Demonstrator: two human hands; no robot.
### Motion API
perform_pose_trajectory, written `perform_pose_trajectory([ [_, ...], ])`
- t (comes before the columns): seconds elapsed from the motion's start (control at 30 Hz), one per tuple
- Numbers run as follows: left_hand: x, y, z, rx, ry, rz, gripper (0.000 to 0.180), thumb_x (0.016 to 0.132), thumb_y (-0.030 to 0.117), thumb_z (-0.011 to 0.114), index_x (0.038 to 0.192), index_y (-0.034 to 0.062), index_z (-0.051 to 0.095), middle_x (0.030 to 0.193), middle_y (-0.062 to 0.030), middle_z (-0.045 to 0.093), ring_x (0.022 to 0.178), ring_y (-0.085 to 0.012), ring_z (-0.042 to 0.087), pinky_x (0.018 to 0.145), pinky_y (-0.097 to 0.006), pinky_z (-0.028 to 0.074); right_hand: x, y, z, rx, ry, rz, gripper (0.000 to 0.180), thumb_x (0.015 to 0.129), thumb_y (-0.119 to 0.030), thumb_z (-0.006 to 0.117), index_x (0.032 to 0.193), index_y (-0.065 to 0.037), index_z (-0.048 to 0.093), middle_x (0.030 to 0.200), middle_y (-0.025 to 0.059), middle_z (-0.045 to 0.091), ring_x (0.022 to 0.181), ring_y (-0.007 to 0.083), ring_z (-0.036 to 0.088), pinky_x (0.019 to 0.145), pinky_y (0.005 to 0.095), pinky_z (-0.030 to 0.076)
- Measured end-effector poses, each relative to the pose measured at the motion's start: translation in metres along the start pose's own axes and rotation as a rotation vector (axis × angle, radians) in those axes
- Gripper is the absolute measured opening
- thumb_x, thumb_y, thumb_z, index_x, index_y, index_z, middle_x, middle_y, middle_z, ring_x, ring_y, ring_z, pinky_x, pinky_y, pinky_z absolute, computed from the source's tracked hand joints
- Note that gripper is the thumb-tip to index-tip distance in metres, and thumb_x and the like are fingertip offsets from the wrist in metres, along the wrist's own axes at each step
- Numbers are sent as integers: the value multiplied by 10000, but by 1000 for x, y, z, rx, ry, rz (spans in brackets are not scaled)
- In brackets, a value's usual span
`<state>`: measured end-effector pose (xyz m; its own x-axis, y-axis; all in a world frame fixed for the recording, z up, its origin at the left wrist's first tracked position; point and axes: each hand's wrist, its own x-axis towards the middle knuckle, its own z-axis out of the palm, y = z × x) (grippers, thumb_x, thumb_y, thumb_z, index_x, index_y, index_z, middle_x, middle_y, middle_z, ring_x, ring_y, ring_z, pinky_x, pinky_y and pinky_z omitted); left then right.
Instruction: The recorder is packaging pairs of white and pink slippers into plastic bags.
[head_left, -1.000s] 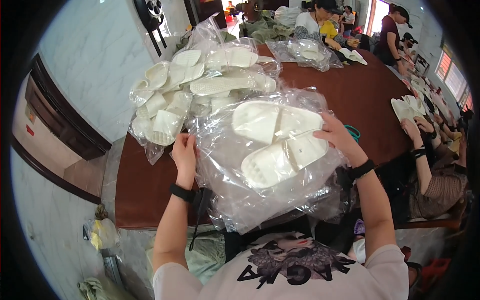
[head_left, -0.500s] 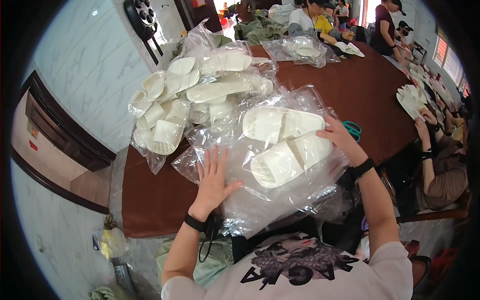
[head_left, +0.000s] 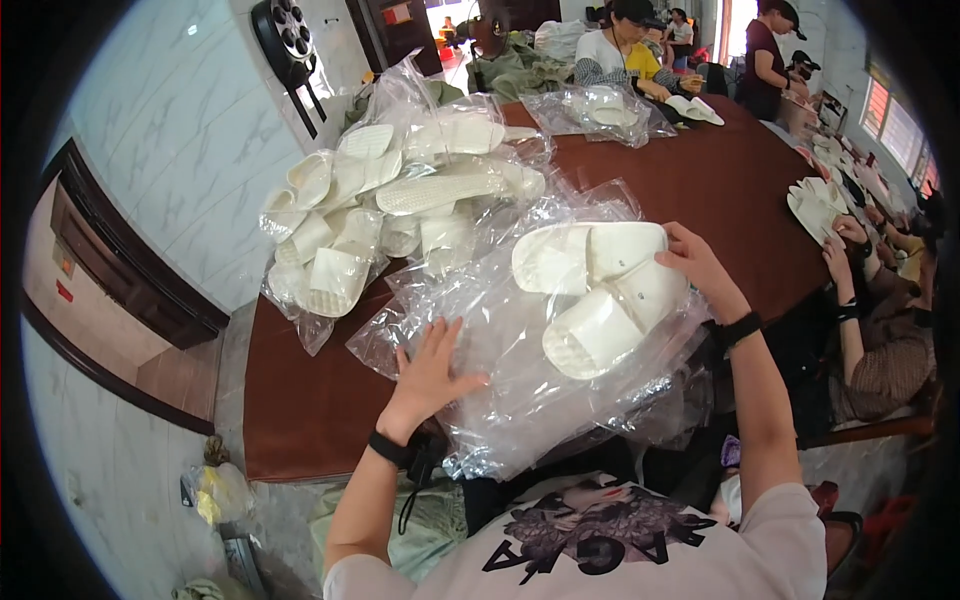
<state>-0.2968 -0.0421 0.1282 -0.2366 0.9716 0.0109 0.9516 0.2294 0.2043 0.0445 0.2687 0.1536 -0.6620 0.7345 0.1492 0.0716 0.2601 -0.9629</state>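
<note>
A pair of white slippers (head_left: 600,330) lies over a stack of clear plastic bags (head_left: 490,425) at the table's near edge. Their heel ends meet at the right and their toe ends are spread apart at the left. My right hand (head_left: 703,268) grips the slippers at the heels, thumb and fingers closed on them. Left of the pair, my left hand (head_left: 428,378) rests flat on the bags with its fingers apart and nothing held.
Bagged white slippers (head_left: 400,190) are heaped at the left of the brown table (head_left: 690,190). Another bagged pair (head_left: 605,112) lies at the far side, near a seated co-worker (head_left: 630,60). At the right, a co-worker's hands (head_left: 842,240) hold white slippers (head_left: 818,205).
The slippers have shifted right with my right hand, and their heel ends have come closer together. My left hand has moved slightly nearer me. Green scissor handles no longer show behind my right hand.
</note>
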Motion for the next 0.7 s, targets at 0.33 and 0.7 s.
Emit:
perform_pose_trajectory([
  [0.33,52,-26,12,-32,28,8,829,923,675,421,1566,200,202,1623,-102,195,1486,-404,136,1067,-769,90,-9,-24,28,-36,62,-105,341,888,-108,654,1206,-29,562,901,25,672,818,68,596,732,243,480],
  [0.7,45,-26,26,-52,122,-52,795,938,616,459,1560,179,223,1622,-102,198,1496,-375,124,1081,-750,97,-6,15,11,15,386,-103,252,893,-93,623,1133,-18,605,917,46,681,828,100,630,715,251,493],
])
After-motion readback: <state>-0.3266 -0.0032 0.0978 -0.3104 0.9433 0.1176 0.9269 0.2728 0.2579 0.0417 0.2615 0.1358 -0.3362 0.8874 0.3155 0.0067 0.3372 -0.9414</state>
